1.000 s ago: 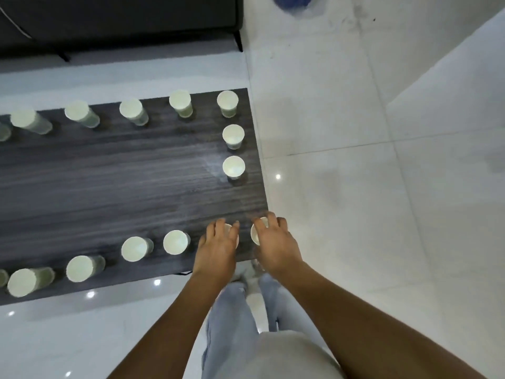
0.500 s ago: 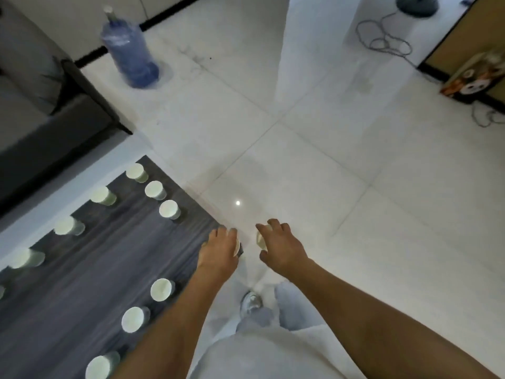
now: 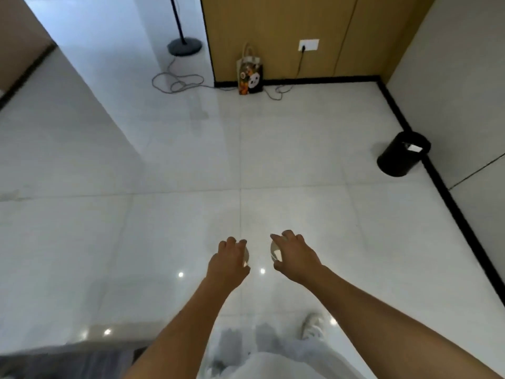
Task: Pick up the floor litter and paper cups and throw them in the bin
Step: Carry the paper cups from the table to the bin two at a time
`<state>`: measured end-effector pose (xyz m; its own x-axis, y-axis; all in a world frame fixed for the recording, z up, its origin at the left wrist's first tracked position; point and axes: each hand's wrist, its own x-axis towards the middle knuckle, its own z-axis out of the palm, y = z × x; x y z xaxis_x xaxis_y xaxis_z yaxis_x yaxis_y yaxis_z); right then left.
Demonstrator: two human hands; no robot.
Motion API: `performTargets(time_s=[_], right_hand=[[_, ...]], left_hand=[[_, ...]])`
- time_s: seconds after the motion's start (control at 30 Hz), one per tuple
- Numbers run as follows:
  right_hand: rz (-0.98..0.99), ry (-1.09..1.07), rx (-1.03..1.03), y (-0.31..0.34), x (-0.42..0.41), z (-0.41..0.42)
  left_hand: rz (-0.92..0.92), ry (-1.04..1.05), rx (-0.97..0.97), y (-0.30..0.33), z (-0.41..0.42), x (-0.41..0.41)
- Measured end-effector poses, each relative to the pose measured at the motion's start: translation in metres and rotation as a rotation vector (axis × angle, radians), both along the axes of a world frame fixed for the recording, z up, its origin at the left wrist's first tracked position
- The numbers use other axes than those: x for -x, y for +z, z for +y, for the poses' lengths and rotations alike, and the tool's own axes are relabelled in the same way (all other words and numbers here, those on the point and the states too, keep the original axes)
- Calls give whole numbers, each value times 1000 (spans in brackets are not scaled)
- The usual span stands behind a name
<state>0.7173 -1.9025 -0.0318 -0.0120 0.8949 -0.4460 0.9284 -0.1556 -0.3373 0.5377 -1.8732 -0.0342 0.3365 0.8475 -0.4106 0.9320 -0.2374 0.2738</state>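
Note:
My left hand grips a pale paper cup from above; only a sliver of the cup shows past the fingers. My right hand grips a second paper cup, its rim visible on the hand's left side. Both hands are held out in front of me over the white tiled floor. A black round bin stands on the floor at the far right, against the wall, with something white inside it.
A patterned gift bag leans against the wooden wall panel straight ahead. A lamp base and loose cables lie at the back left. The dark table edge shows at the bottom left. My shoe is below the hands.
The view has swung right, away from the table with its cups, toward the room corner; the bin has come into sight. Both hands still hold their cups.

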Motion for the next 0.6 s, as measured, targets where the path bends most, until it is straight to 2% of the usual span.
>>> performTargets(time_s=[0.3, 0.6], right_hand=[[-20, -333, -56, 21, -274, -2], [-18, -565, -49, 19, -449, 22]], left_hand=[[-71, -287, -26, 16, 53, -284], [-90, -558, -52, 25, 119, -483]])
